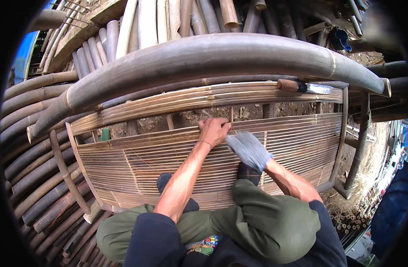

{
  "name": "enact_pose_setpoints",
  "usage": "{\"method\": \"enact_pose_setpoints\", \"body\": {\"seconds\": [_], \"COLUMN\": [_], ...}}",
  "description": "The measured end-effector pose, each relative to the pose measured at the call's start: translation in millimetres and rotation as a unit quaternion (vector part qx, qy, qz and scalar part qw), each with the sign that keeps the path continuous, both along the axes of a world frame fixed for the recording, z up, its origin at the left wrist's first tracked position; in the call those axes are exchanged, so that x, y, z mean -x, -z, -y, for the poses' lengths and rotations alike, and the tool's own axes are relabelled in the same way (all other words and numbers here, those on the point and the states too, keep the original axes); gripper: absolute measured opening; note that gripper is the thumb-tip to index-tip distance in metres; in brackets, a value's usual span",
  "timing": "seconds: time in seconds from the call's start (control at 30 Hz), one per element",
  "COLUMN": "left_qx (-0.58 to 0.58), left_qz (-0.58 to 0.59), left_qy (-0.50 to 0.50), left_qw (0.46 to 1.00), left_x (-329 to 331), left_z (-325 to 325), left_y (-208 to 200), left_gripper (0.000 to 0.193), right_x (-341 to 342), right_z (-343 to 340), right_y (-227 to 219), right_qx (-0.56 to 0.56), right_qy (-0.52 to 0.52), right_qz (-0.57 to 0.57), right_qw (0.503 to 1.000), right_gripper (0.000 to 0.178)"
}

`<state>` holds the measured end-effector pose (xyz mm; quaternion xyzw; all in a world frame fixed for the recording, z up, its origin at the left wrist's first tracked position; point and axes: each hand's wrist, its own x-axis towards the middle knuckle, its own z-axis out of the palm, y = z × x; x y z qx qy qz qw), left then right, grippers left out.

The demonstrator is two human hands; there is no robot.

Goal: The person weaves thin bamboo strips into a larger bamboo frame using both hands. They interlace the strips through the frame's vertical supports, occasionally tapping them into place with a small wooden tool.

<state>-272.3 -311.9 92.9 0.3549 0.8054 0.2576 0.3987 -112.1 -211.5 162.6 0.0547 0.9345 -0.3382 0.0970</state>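
My bare left hand (214,131) rests at the far edge of a slatted bamboo seat (164,155), fingers bent and closed there. What they pinch, if anything, is too small to make out, though a thin sliver shows just beyond them. Close on its right is my right hand (249,150) in a grey knitted glove, low over the slats. Motion smears its fingers, so its grip is unclear. Under both hands the seat's narrow strips run left to right inside a bamboo frame (345,129).
A thick bamboo pole (199,55) arches across beyond the seat. On the back slats lies a blade tool with a wooden handle (287,85). Bamboo poles (43,187) are stacked at left, with more culms (153,22) at the far side. My knees (275,222) press close to the near edge.
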Motion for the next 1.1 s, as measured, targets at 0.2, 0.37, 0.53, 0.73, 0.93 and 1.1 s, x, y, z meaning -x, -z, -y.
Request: {"method": "enact_pose_setpoints", "body": {"seconds": [0.2,0.37,0.53,0.73,0.93,1.1], "left_qx": [-0.013,-0.201,-0.148,-0.066,-0.169,-0.2], "left_qz": [-0.009,-0.15,-0.287,-0.3,-0.131,-0.228], "left_qy": [-0.011,0.087,0.259,0.243,0.146,0.105], "left_qw": [1.0,0.964,0.91,0.92,0.966,0.947], "left_x": [-6,-4,-16,-22,-2,72], "left_z": [7,23,40,38,48,83], "left_y": [-6,-28,-37,-43,-88,-111], "left_gripper": [0.033,0.033,0.022,0.008,0.009,0.016], "right_x": [-52,-91,-147,-120,-4,41], "right_z": [-22,-81,-196,-169,-9,-5], "right_y": [3,37,40,-7,-32,-52], "right_qx": [0.145,-0.032,-0.038,-0.35,0.189,0.367], "right_qy": [0.082,0.098,0.425,0.346,0.227,0.291], "right_qz": [0.125,-0.024,0.11,-0.088,-0.011,0.128], "right_qw": [0.978,0.994,0.898,0.866,0.955,0.874], "right_gripper": [0.014,0.013,0.04,0.052,0.08,0.036]}}
